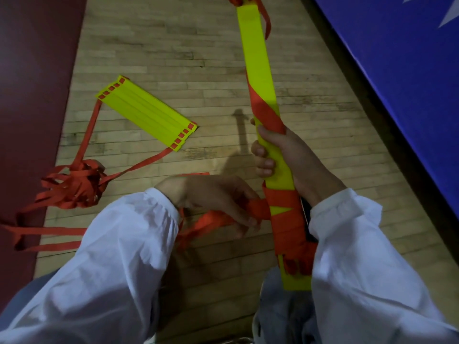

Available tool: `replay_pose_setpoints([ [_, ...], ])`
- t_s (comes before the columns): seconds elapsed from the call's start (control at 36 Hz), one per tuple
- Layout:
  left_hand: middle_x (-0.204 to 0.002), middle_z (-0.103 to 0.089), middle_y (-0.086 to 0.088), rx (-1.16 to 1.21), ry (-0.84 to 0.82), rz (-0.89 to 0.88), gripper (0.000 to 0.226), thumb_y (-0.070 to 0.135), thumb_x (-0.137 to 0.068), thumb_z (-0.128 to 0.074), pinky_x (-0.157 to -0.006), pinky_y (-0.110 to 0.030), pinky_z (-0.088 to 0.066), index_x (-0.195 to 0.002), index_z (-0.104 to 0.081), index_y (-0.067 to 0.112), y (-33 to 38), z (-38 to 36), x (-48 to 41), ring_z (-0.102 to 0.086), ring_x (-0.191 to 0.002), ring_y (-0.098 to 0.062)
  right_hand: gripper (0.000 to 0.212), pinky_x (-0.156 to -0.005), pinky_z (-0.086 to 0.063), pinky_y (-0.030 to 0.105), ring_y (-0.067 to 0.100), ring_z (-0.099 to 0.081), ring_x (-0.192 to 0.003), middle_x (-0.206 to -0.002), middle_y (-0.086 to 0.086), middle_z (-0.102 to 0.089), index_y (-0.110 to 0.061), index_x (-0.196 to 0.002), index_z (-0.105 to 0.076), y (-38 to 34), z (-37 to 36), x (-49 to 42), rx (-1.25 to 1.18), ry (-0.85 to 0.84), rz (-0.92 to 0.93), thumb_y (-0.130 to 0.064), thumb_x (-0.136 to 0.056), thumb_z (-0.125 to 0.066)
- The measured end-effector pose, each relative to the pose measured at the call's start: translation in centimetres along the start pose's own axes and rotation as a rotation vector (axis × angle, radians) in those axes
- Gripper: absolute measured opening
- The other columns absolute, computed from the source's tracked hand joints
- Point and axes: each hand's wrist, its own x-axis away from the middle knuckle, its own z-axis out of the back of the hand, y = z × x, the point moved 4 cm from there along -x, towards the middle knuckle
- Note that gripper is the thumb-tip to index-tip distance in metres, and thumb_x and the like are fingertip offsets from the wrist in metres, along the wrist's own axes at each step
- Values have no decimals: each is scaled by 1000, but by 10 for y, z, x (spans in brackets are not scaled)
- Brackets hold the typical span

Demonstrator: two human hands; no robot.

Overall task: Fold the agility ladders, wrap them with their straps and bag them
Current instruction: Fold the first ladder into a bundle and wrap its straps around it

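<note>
Right hand (pixel 280 155) grips folded ladder (pixel 258 70) (fingers curled) | left hand (pixel 216 202) pinches strap (pixel 260 208)

The floor (pixel 173 45) is of pale wooden boards. Left of the left hand (pixel 213 199) lies a dark red surface (pixel 32 70); right of the right hand (pixel 293 160) runs a blue surface (pixel 397 70) with white shapes (pixel 447 18), a dark strip (pixel 357 78) along its foot

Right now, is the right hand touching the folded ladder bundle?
Touching. The head view shows the right hand wrapped round the folded ladder bundle, fingers curled over its yellow face; the left hand pinches the orange strap.
</note>
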Motion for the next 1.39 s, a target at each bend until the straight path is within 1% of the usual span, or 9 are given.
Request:
replay_pose_setpoints([
  [0.08, -84, -73, -4, -164, 157, -14, 8, 6, -82, -72, -80, -34, -48, -89, -74, 7, -2, 6, -3, -62, -83, -12, 7, -38, -32, 17, 9, -34, -36, -55, 1, -42, -18, -107, -50, 0, 2, -1, 53, 45, 25, -18, -100, -47],
  [0.17, -91, -71, 10, -192, 219, -81, 12, 5, -81, -72, -86, -17, -43, -93, -75, 6, -1, 7, -5, -61, -91, -1, 10, -39, -32, 16, 9, -34, -35, -55, 1, -43, -17, -110, -49, 1, 3, -2, 71, 68, 29, -17, -100, -48],
  [0.39, -81, -69, -18, 110, 55, -50, 22, 3, -95, -51, -69, -24, -54, -105, -64, -10, -5, -1, -5, -70, -72, -17, 17, -38, -32, 18, 10, -34, -37, -56, 2, -43, -15, -117, -48, 0, 3, -1, 88, 62, 27, -17, -100, -47],
  [0.5, -72, -69, -16, 46, 55, -60, 20, 3, -95, -51, -68, -14, -47, -99, -66, -10, 3, 0, -3, -66, -59, -7, 16, -37, -32, 18, 9, -35, -36, -57, 2, -43, -15, -116, -48, -2, 0, 1, 80, 40, 31, -18, -101, -46],
  [0.81, -74, -71, -14, 96, 131, 128, 30, 17, -97, -52, -42, -22, -39, -106, -61, -11, -1, -1, -3, -53, -41, -14, 21, -40, -31, 19, 12, -34, -38, -54, 0, -45, -12, -120, -46, -3, 8, -1, 205, 150, 108, -16, -100, -49],
  [0.94, -77, -72, -11, 54, 193, 193, 38, 31, -95, -55, -46, -21, -43, -104, -67, -3, 6, 0, -1, -55, -48, -15, 16, -40, -32, 21, 11, -35, -39, -58, 1, -44, -15, -112, -47, -4, 9, -2, 349, 253, 212, -25, -100, -49],
  [1.08, -75, -74, -9, -14, 298, 268, 53, 53, -88, -54, -53, -24, -49, -94, -71, 3, 10, -3, -7, -58, -50, -14, 49, -42, -30, 23, 8, -35, -42, -61, 0, -41, -15, -108, -56, 2, 7, -3, 450, 364, 239, -56, -99, -30],
  [1.25, -62, -71, -9, -61, 450, 231, 49, 48, -85, -63, -51, -21, -53, -89, -72, 1, 7, 0, -14, -62, -46, -15, 41, -45, -26, 26, 8, -31, -47, -64, -3, -37, -21, -91, -51, 1, 4, -4, 418, 408, 253, -51, -102, -27],
  [1.39, -60, -69, -10, 36, 437, 138, 33, 41, -87, -63, -51, -22, -52, -78, -73, 11, 12, -3, -13, -62, -49, -18, 26, -49, -38, 25, 10, -44, -50, -65, -2, -47, -16, -91, -49, -8, 5, 1, 177, 273, 193, -41, -98, -47],
])
